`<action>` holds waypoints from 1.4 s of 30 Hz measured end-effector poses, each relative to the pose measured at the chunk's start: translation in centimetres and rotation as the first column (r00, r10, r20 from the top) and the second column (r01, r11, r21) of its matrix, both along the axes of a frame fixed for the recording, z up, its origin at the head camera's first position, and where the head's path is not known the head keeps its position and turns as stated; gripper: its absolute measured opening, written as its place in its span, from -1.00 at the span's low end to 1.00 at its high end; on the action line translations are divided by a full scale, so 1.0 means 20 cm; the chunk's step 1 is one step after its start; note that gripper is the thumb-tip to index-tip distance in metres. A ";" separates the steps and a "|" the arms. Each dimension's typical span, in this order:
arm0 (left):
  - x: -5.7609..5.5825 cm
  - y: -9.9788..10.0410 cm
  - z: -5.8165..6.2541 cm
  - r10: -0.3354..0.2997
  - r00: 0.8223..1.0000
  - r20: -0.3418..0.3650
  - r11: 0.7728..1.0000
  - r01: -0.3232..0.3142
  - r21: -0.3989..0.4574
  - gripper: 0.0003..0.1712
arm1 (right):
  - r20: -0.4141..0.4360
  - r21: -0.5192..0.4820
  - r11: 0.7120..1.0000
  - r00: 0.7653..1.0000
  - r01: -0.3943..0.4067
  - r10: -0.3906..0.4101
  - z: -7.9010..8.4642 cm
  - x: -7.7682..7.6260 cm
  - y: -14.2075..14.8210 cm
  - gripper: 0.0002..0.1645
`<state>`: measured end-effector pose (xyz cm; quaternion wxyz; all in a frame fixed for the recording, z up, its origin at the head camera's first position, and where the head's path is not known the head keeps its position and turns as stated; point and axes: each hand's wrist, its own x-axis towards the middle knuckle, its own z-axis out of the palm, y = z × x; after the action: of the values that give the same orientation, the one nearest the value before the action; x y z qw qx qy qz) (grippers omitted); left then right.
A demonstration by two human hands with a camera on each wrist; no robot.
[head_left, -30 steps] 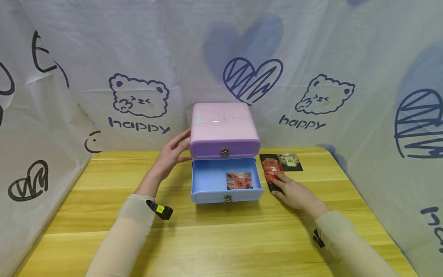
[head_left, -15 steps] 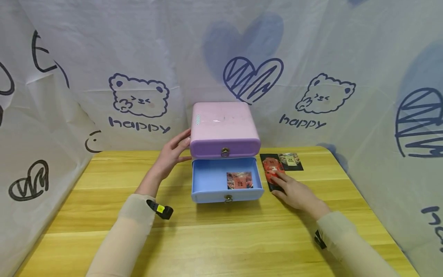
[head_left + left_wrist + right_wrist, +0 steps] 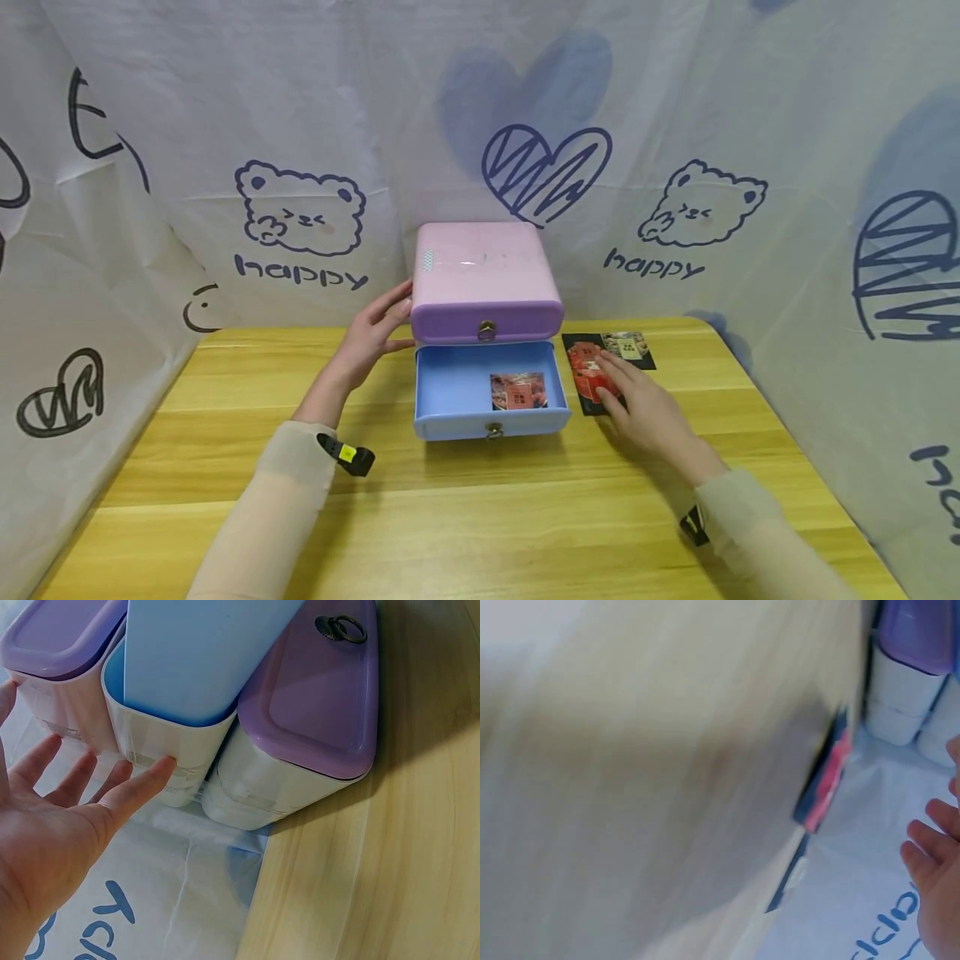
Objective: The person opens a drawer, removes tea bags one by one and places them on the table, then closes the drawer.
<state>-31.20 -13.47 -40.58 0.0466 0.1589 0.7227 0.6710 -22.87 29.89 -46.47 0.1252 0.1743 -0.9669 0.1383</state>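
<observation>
A small drawer cabinet (image 3: 480, 265) with a pink top stands at the table's back. Its blue middle drawer (image 3: 453, 427) is pulled out, and a red printed card (image 3: 517, 392) leans or lies inside, toward the right front. My left hand (image 3: 363, 342) rests its outstretched fingertips against the cabinet's left side; in the left wrist view the fingers (image 3: 142, 791) are spread. Right of the cabinet lie red-and-black cards (image 3: 588, 387) and a dark card with a yellowish label (image 3: 637, 348). My right hand (image 3: 648, 412) is over the red cards, fingers extended, holding nothing; it appears raised off them.
The purple top drawer (image 3: 450, 323) is closed, as is the purple bottom drawer (image 3: 322, 690), seen in the left wrist view. Ring pulls hang on the drawer fronts. Patterned white cloth (image 3: 300, 100) hangs behind and beside the wooden table (image 3: 487, 517).
My right hand has shifted slightly right and lifted from the red cards, uncovering more of the lower one. The left hand and the drawer have stayed put.
</observation>
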 end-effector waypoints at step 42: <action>0.00 0.00 0.01 0.005 1.000 0.008 1.000 -0.004 -0.016 -0.23 | 0.048 0.069 0.917 0.920 -0.392 0.390 0.50 0.04 -0.46 -0.25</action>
<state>-31.11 -13.44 -40.47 0.0493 0.1542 0.7284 0.6658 -22.16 20.68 -36.49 0.0723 0.3663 -0.9191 0.1260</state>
